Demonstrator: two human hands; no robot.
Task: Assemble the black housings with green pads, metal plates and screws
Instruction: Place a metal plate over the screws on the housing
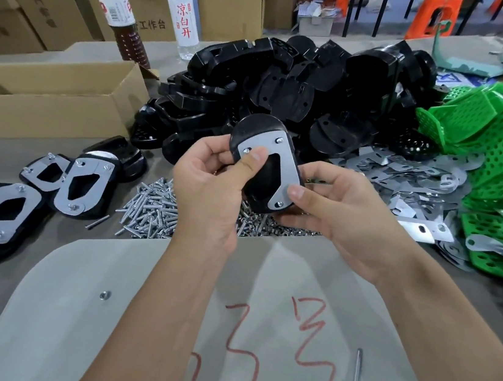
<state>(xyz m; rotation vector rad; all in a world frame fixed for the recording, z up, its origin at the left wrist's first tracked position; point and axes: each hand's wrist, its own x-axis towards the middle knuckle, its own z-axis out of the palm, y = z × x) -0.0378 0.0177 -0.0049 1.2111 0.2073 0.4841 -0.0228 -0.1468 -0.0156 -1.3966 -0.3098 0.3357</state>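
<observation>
Both hands hold one black housing (253, 130) above the table, with a metal plate (283, 159) screwed onto its face. My left hand (213, 182) grips its left side, the thumb pressed on the plate near a screw. My right hand (343, 212) pinches the lower right end, thumb on the plate edge. Behind lies a heap of black housings (306, 79). Green perforated pads (490, 138) are piled at the right, loose metal plates (405, 178) in front of them. A heap of screws (152, 206) lies under my hands.
Several assembled housings (78, 180) lie at the left. An open cardboard box (48, 96) and two bottles (117, 6) stand at the back left. A grey board (162, 322) with red marks lies near me, carrying a loose screw (357, 369) and nuts.
</observation>
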